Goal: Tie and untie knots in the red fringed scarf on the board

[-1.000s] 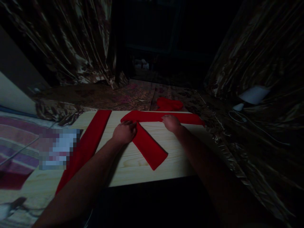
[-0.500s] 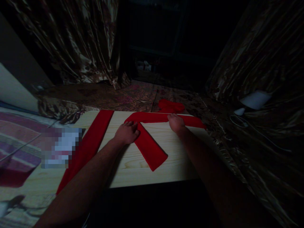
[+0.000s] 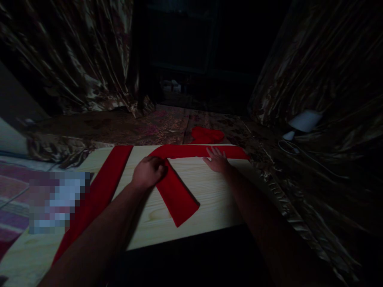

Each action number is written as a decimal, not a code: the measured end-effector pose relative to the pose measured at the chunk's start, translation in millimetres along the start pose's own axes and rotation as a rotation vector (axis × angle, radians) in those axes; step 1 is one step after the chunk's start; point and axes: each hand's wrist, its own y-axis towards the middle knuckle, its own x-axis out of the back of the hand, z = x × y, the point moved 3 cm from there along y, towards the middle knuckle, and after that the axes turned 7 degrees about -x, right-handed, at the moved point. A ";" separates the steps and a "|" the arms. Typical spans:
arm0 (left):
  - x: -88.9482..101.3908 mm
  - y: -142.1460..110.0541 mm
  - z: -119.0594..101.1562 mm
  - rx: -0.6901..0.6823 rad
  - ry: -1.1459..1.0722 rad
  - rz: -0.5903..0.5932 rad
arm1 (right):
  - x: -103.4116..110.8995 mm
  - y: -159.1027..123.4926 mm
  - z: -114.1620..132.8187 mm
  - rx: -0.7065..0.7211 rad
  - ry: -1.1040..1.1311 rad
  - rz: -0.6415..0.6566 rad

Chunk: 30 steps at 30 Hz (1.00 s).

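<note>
A long red cloth strip [image 3: 176, 193] lies folded in a V on a pale wooden board [image 3: 206, 191]; one arm runs along the far edge, the other slants toward me. My left hand [image 3: 148, 171] rests at the fold with its fingers curled down on the cloth. My right hand [image 3: 217, 159] lies flat with fingers spread on the far arm of the strip. A second red strip [image 3: 103, 187] lies straight on the board's left side, apart from both hands.
A bunched red cloth [image 3: 206, 134] sits beyond the board on patterned fabric. Shiny dark curtains hang left and right. A white object [image 3: 303, 120] with a thin cord lies at the right. A striped mat [image 3: 13, 191] shows at the left edge.
My right hand has gone from curled on the far strip to flat with fingers spread. My left hand stays at the fold. The view has shifted slightly.
</note>
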 end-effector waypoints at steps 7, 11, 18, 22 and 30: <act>-12.8 14.9 -1.5 -0.003 0.069 0.099 | -0.5 -5.7 0.9 0.022 0.063 0.006; -32.2 14.8 12.0 0.033 0.079 0.267 | -0.6 -3.7 -7.1 0.045 0.080 -0.018; -29.2 11.6 10.1 0.055 0.068 0.310 | -0.2 3.5 -79.7 -0.157 0.034 -0.003; -27.0 12.1 8.3 0.056 0.041 0.305 | 1.2 1.9 -120.4 -0.290 0.029 0.010; -29.5 11.0 10.5 0.051 0.031 0.264 | 26.7 -3.5 -121.7 -0.102 -0.092 -0.182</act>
